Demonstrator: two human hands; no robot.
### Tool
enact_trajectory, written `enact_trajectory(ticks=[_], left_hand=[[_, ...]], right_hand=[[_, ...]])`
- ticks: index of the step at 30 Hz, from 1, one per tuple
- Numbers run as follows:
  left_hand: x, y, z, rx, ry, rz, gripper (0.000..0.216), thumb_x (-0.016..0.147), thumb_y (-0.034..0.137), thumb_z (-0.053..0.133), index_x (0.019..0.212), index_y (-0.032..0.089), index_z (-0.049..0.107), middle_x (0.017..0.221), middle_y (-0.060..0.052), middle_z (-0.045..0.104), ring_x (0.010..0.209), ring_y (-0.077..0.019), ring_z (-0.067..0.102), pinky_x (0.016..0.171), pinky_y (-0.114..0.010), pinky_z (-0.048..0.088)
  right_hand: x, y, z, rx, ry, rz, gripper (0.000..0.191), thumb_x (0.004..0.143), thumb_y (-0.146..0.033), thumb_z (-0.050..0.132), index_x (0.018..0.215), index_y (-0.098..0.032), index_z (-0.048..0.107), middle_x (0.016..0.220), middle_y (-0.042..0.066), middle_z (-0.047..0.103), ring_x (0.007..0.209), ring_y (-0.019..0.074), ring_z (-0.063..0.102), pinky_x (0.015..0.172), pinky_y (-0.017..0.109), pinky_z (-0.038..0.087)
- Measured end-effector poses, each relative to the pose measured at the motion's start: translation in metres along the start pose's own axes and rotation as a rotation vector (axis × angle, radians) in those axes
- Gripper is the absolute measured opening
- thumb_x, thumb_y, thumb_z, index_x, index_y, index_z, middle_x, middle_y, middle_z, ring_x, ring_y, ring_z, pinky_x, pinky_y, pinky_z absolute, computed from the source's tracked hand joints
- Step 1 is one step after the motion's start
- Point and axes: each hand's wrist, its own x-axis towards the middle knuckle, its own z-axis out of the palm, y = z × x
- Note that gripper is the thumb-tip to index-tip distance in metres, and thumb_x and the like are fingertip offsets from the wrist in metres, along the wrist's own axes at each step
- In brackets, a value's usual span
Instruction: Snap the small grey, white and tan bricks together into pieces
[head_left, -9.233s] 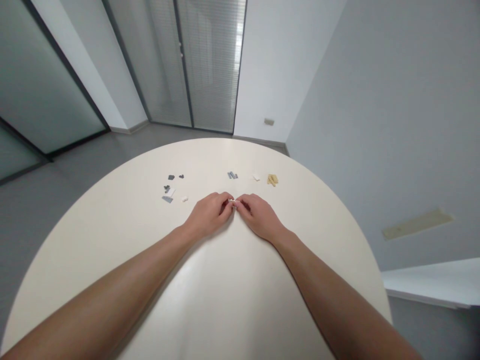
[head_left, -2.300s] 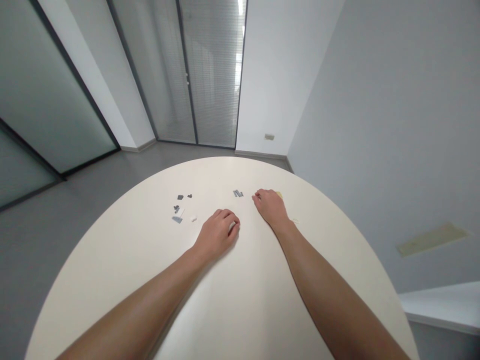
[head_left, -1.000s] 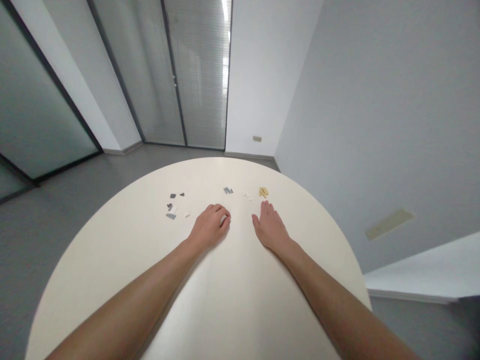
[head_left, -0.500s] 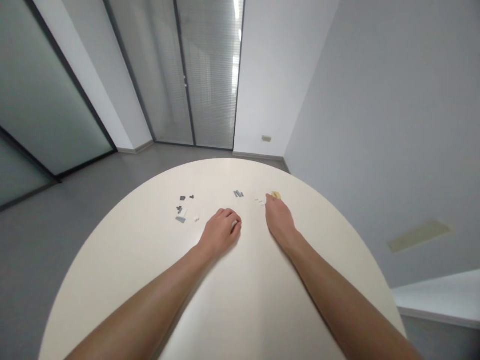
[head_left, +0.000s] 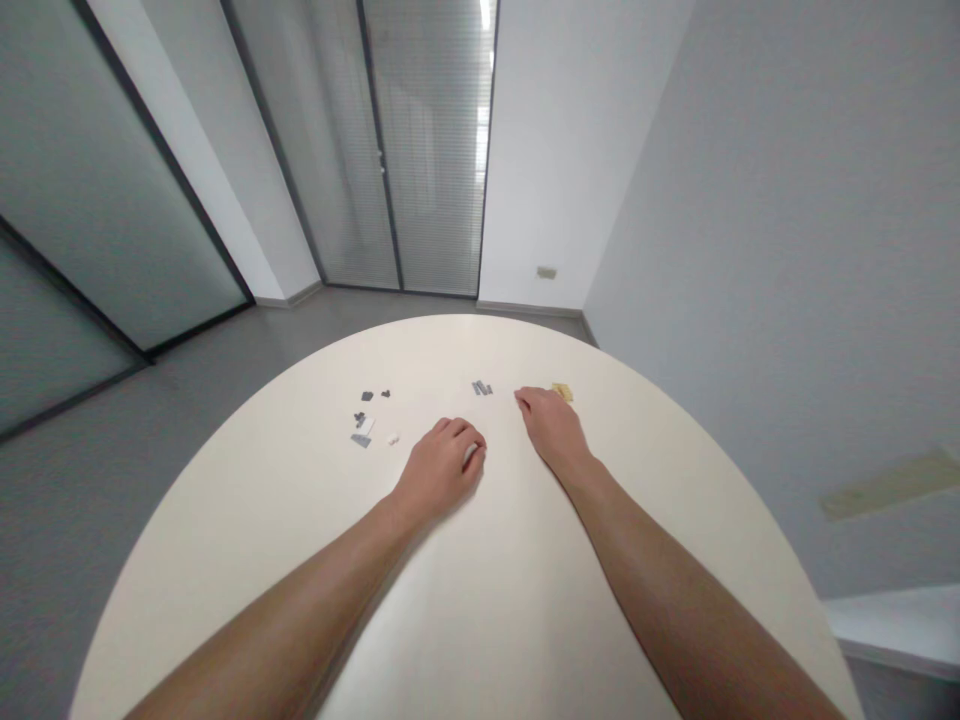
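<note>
On the round table (head_left: pixel 480 620), near its middle: left hand (head_left: pixel 441 470) rests knuckles up, fingers curled under. A white piece (head_left: pixel 471 456) shows at the fingertips, nipped between thumb and forefinger and held low against the tabletop.

Right hand (head_left: pixel 553 426) lies farther out, well apart from the left, palm down. Its fingertips (head_left: pixel 523 400) are bent onto the surface. Cannot tell whether they pinch anything; whatever is beneath them is hidden.

Tan pieces (head_left: pixel 563 392) sit just beside the right hand's far edge. Grey pieces (head_left: pixel 481 388) lie near its fingertips, on the left. A scatter (head_left: pixel 364 422) of grey and white bits lies off to the left of the left hand, apart from it.

Handling, by judgement: the white piece looks like a tiny hard plastic part. It is likely very light, stiff and smooth enough to skid on the glossy top or pop out of a loose pinch. Not fragile, but easy to lose. Best hold is at opposite edges with two fingertips, pressure modest.
</note>
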Motion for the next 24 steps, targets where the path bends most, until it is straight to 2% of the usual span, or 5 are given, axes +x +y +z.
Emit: enact_trajectory(ticks=[5, 9, 14, 19, 24], left_hand=[[0.000, 0.000, 0.002, 0.044, 0.022, 0.017, 0.017, 0.094, 0.018, 0.050, 0.092, 0.021, 0.066, 0.099, -0.005, 0.068, 0.096, -0.0216, 0.059, 0.084, -0.035, 0.050], [-0.003, 0.000, 0.001, 0.175, 0.084, -0.013, 0.019, 0.095, 0.020, 0.049, 0.094, 0.020, 0.067, 0.102, -0.008, 0.069, 0.098, -0.0239, 0.061, 0.088, -0.039, 0.050], [-0.018, -0.004, -0.004, 0.485, 0.234, -0.253, 0.032, 0.094, 0.035, 0.054, 0.115, 0.014, 0.067, 0.143, -0.020, 0.053, 0.133, -0.0421, 0.045, 0.108, -0.057, 0.037], [-0.030, -0.008, -0.007, 0.542, 0.154, -0.433, 0.048, 0.097, 0.048, 0.047, 0.123, 0.012, 0.062, 0.150, -0.026, 0.045, 0.133, -0.0490, 0.044, 0.107, -0.064, 0.034], [-0.028, -0.014, -0.007, 0.508, 0.147, -0.446, 0.047, 0.098, 0.049, 0.044, 0.119, 0.011, 0.063, 0.145, -0.027, 0.050, 0.133, -0.0471, 0.046, 0.107, -0.067, 0.033]], right_hand=[[-0.006, -0.004, -0.003, -0.043, 0.109, -0.061, 0.030, 0.101, -0.020, 0.047, 0.124, -0.018, 0.066, 0.133, 0.009, 0.064, 0.121, 0.0240, 0.056, 0.101, 0.034, 0.043], [-0.019, -0.012, -0.007, -0.070, 0.108, -0.172, 0.026, 0.099, -0.021, 0.049, 0.117, -0.016, 0.068, 0.122, 0.012, 0.068, 0.114, 0.0244, 0.057, 0.102, 0.035, 0.042], [-0.033, -0.024, -0.010, -0.131, 0.046, -0.191, 0.023, 0.100, -0.021, 0.048, 0.104, -0.018, 0.070, 0.106, 0.009, 0.070, 0.102, 0.0234, 0.060, 0.089, 0.032, 0.047], [-0.043, -0.033, -0.012, -0.228, -0.014, -0.202, 0.023, 0.098, -0.016, 0.047, 0.104, -0.013, 0.069, 0.106, 0.014, 0.069, 0.105, 0.0263, 0.058, 0.092, 0.035, 0.046], [-0.057, -0.028, -0.015, -0.021, 0.017, -0.149, 0.024, 0.098, -0.017, 0.049, 0.111, -0.016, 0.068, 0.113, 0.010, 0.070, 0.110, 0.0228, 0.059, 0.098, 0.033, 0.045]])
